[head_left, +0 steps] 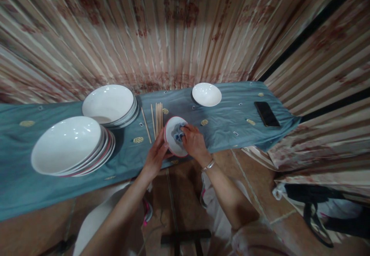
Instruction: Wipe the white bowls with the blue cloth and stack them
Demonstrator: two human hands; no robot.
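Observation:
My left hand (157, 150) grips the left rim of a white bowl with a red edge (170, 127), held tilted over the table's front edge. Fingers of my right hand (194, 142) are closed on a bunched blue cloth (178, 133), pressed against the bowl's inside. Just left of the bowl lie several wooden chopsticks (158, 113), most side by side and two set apart. Another white bowl (206, 94) rests farther back, a little to the right.
Two stacks of white dishes, a nearer stack (68, 144) and a farther stack (108, 103), stand at left on the blue tablecloth (225, 128). A black phone (267, 114) lies at right. Pleated curtains (173, 28) hang behind the table.

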